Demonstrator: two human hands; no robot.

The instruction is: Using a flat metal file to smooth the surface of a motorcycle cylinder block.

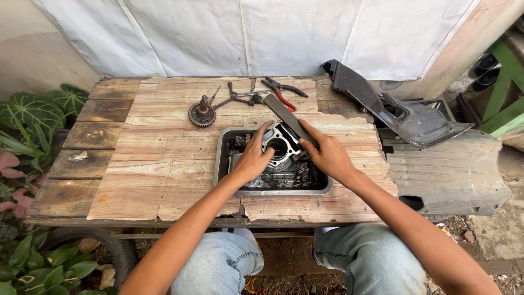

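A metal engine cylinder block [279,146] with a round bore stands in a shallow steel tray [221,158] on the wooden table, among several small dark parts. My left hand [252,158] grips the block's left side, fingers curled over its top. My right hand [326,155] holds the near end of a flat dark file [284,113], which lies slanted across the block's upper right edge, its far end pointing toward the tools.
Behind the tray lie a toothed gear on a shaft [202,113], red-handled pliers [283,93] and thin hand tools [233,97]. Dark plastic body panels [406,117] rest off the table's right edge. Leafy plants [27,117] stand left. My knees sit under the near edge.
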